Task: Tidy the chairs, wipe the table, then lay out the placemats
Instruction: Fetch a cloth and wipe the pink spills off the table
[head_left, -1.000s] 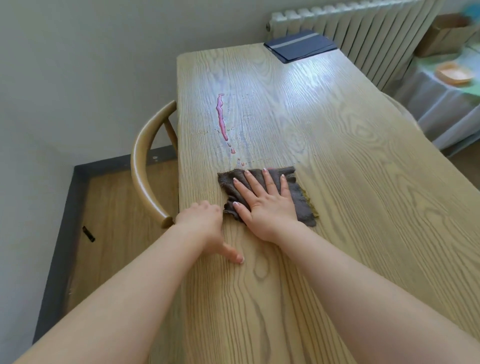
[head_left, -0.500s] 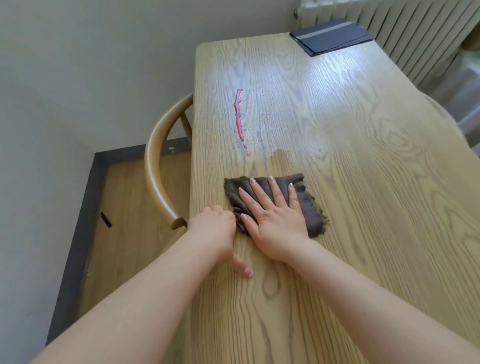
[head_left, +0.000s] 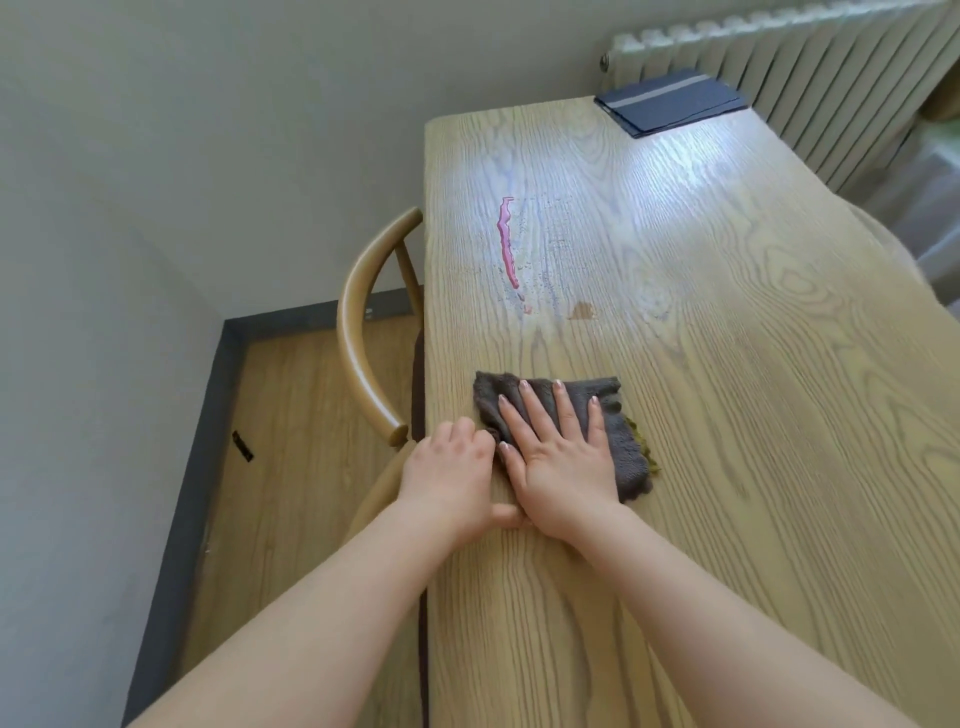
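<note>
Pressing flat with straight fingers, the right grip (head_left: 558, 457) holds down a dark cloth (head_left: 618, 431) on the desk (head_left: 753, 415), the left grip (head_left: 449, 475) curled just beside it at the desk edge, a pink spill (head_left: 506, 241) well ahead, folded placemats (head_left: 670, 101) farthest, a chair (head_left: 358, 332) beyond the left grip.

table (head_left: 727, 415): pale oak, bold dark wavy grain | spill (head_left: 506, 244): thin pink-red streak | cloth (head_left: 623, 415): dark grey-brown, yellow-green edge showing | placemats (head_left: 670, 104): navy blue, one pale grey stripe | chair (head_left: 358, 322): light tan wood | radiator (head_left: 831, 78): white, ribbed | floor (head_left: 291, 441): honey wood planks, dark grey skirting | wall (head_left: 208, 130): plain pale grey
</note>
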